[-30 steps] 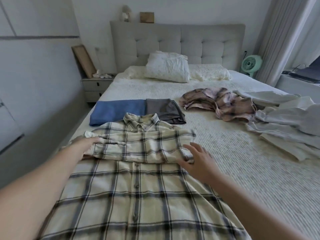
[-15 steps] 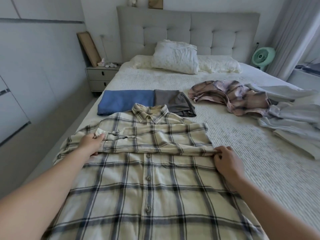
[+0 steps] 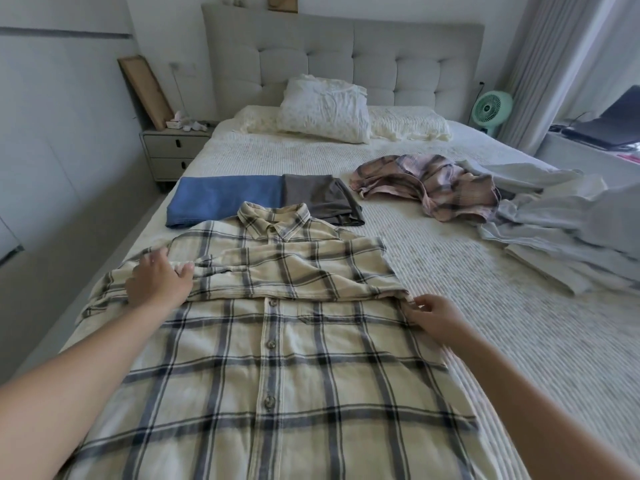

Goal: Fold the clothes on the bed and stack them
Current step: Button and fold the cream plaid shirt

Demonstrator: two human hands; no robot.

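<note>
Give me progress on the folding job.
Done: folded blue cloth and folded dark grey garment lie side by side, not stacked. In hand: cream plaid button shirt, sleeves folded across; left hand rests on it, right hand pinches its edge. Left: crumpled pink plaid shirt, pale grey heap.

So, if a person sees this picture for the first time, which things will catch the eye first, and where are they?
First is the cream plaid shirt spread buttons-up across the near part of the bed, its sleeves folded over the chest. The left hand rests on a sleeve at the shirt's left, and the right hand pinches the shirt's right edge. Behind lie a folded blue cloth and, to the right, a crumpled pink plaid shirt.
</note>
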